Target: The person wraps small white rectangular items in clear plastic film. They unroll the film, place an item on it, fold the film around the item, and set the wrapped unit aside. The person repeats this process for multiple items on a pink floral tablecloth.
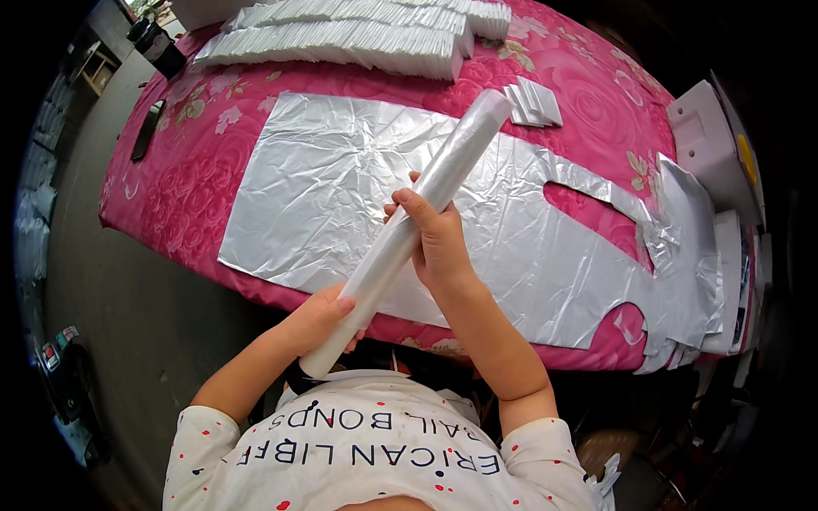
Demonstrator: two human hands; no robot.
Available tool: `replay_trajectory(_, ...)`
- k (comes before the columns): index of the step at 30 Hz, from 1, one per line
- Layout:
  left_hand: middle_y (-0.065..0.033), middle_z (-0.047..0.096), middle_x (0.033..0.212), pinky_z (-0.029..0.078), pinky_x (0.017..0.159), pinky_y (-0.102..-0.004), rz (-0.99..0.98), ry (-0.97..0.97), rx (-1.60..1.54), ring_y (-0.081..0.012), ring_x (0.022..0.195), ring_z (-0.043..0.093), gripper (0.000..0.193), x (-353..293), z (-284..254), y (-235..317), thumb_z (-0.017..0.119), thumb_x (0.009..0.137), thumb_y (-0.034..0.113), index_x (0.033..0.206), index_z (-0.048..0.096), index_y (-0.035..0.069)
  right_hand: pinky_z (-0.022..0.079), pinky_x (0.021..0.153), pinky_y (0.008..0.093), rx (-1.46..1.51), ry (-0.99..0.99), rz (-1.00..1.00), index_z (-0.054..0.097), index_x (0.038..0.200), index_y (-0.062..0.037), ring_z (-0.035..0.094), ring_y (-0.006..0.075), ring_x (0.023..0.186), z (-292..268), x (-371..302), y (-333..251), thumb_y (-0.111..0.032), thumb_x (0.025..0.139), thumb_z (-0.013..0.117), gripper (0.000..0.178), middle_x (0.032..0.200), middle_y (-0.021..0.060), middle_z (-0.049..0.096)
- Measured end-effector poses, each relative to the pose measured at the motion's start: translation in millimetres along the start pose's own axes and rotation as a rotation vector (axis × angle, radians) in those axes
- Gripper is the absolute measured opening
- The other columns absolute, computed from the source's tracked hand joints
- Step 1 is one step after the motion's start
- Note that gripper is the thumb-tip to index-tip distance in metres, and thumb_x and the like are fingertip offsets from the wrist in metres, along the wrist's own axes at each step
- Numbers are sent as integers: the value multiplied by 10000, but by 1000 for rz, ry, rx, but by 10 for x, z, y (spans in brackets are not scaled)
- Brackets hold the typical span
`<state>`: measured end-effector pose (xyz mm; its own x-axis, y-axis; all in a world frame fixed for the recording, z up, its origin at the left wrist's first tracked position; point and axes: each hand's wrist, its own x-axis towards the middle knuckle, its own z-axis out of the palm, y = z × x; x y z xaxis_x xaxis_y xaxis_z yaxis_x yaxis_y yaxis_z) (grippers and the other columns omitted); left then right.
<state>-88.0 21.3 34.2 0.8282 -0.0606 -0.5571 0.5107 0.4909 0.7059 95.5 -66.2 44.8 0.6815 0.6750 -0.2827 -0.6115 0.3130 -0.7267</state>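
Observation:
Both my hands are wrapped around a long roll of whitish, shiny plastic film (464, 153), held at a slant above the table. My left hand (319, 319) grips it near the lower end, close to my shirt. Farther up, around its middle, my right hand (436, 234) is closed on it with the thumb across the top. Beneath the roll lies a large, creased silvery-white plastic sheet (298, 187). Toward its right end the sheet has cut-out openings and narrow strips, and it is bunched there.
Long rows of folded white packets (341, 47) stand at the far side. A few more folded pieces (535, 102) lie beyond the roll. At the far left are a phone (149, 130) and a dark bottle (158, 47). White boxes (711, 145) border the right side of the pink floral tablecloth (183, 192).

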Motion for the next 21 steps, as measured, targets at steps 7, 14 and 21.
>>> replay_trajectory(7,-57,540,657,459,495,-265,-275,-117,9,-118,524,541,795,-286,-125,-221,677,678,604,1167,502,1,462,809,282,13,163,-117,420,1156,-5,580,173,911,-996,365,-597,-122,792,667,455,984,79,572)
replay_trajectory(14,-46,540,665,467,526,-259,-268,-96,-18,-108,549,544,764,-381,-232,-382,720,697,502,1209,477,-11,405,629,188,-531,90,-43,597,1028,-37,531,66,730,-1244,303,-842,-237,830,634,284,881,-3,605)
replay_trajectory(21,-49,545,678,463,527,-255,-264,-90,-28,-104,561,544,782,-398,-319,-484,710,719,480,1273,422,9,367,553,170,-882,-81,144,633,920,-50,496,23,622,-965,216,-851,-260,835,637,227,726,-41,573)
